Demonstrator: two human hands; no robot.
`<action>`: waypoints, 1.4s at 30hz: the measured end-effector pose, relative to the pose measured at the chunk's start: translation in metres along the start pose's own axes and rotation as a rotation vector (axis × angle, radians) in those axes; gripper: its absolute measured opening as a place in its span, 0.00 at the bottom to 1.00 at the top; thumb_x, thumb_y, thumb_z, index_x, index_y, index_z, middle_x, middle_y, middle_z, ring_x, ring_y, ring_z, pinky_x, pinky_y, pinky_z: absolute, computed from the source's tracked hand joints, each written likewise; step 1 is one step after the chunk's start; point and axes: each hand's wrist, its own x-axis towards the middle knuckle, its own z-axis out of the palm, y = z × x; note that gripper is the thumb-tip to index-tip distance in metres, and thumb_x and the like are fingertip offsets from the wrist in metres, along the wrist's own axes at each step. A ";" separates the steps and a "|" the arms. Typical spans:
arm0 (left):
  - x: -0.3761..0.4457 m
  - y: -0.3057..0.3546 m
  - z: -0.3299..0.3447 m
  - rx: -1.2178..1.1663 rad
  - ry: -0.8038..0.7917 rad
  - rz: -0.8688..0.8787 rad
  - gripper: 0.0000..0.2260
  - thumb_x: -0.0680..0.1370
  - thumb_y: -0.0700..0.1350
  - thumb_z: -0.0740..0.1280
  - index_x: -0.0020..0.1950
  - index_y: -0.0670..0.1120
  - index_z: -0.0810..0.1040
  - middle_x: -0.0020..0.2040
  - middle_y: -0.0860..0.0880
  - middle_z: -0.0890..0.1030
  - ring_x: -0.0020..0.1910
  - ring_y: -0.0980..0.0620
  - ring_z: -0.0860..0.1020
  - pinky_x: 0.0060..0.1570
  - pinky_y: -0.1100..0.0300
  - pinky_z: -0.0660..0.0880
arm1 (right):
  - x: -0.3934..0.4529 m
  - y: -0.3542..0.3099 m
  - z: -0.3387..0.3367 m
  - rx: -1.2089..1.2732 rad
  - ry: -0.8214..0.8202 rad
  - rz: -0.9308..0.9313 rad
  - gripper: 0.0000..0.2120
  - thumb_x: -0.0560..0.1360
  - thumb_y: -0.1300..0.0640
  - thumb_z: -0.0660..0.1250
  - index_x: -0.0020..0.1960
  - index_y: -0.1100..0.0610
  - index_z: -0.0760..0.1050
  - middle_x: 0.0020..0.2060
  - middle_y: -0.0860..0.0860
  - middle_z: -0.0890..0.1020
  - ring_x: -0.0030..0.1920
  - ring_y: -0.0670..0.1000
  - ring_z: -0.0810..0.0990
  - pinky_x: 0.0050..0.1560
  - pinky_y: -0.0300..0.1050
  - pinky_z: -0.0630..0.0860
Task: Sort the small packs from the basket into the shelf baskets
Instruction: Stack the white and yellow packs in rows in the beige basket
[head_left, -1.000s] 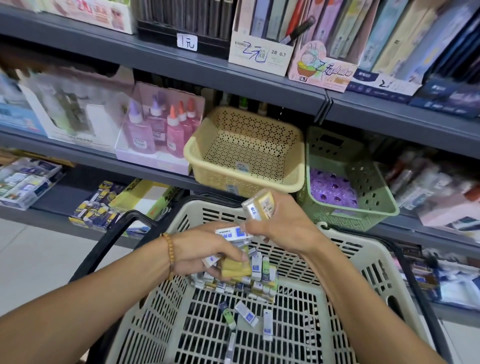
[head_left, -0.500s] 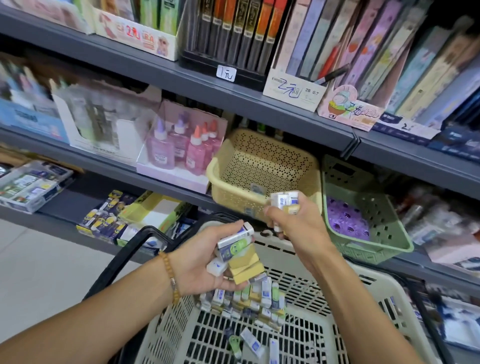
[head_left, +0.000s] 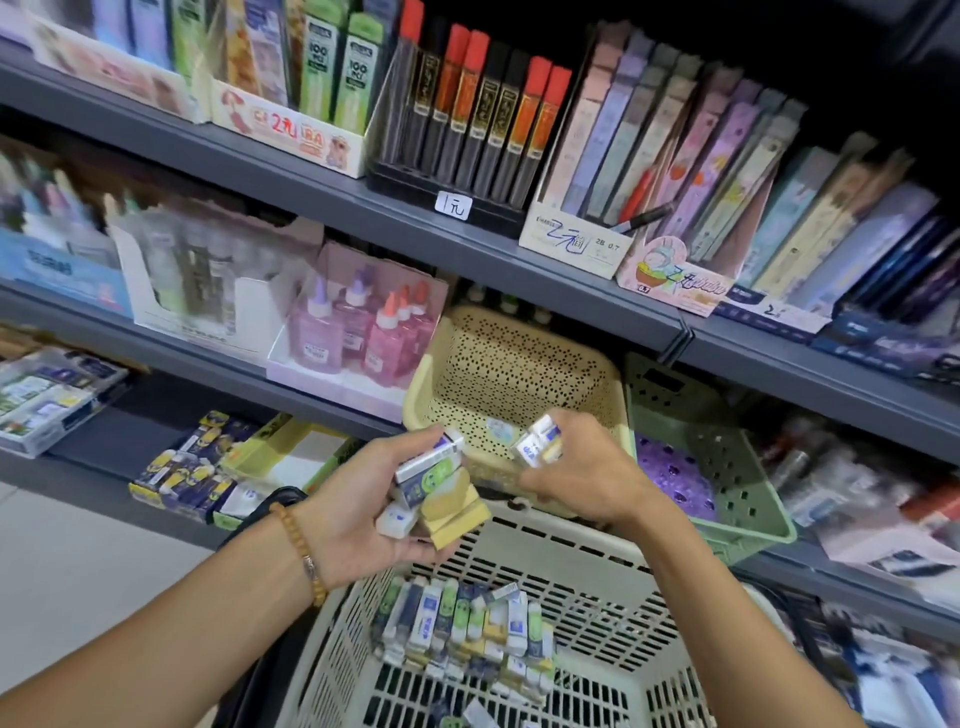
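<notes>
Hands both grip small packs: left hand (head_left: 358, 499) a stack, right hand (head_left: 582, 478) two, before the yellow basket (head_left: 519, 364).

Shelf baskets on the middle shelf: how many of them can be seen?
2. The yellow basket sits tilted on the shelf behind both hands; the green basket sits directly to its right, holding purple items. Others may lie outside the view.
</notes>
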 end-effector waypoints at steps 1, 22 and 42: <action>-0.002 0.002 0.002 -0.018 -0.002 0.011 0.13 0.70 0.52 0.70 0.47 0.44 0.80 0.42 0.42 0.80 0.41 0.44 0.78 0.41 0.52 0.76 | 0.001 -0.001 -0.002 0.015 -0.033 0.000 0.10 0.65 0.61 0.74 0.41 0.57 0.74 0.29 0.50 0.80 0.29 0.49 0.78 0.27 0.43 0.73; 0.020 0.064 -0.007 -0.063 0.109 0.371 0.09 0.70 0.52 0.70 0.37 0.47 0.82 0.39 0.44 0.81 0.42 0.42 0.81 0.45 0.47 0.77 | 0.137 0.033 0.032 0.311 -0.132 0.474 0.11 0.72 0.57 0.75 0.48 0.57 0.73 0.48 0.54 0.79 0.39 0.48 0.81 0.41 0.42 0.83; 0.027 0.061 -0.004 -0.035 0.129 0.413 0.10 0.67 0.54 0.70 0.32 0.49 0.83 0.38 0.44 0.82 0.37 0.45 0.82 0.42 0.49 0.78 | 0.126 0.033 0.008 0.076 -0.452 0.290 0.32 0.75 0.67 0.69 0.74 0.52 0.62 0.43 0.58 0.84 0.41 0.51 0.83 0.47 0.45 0.82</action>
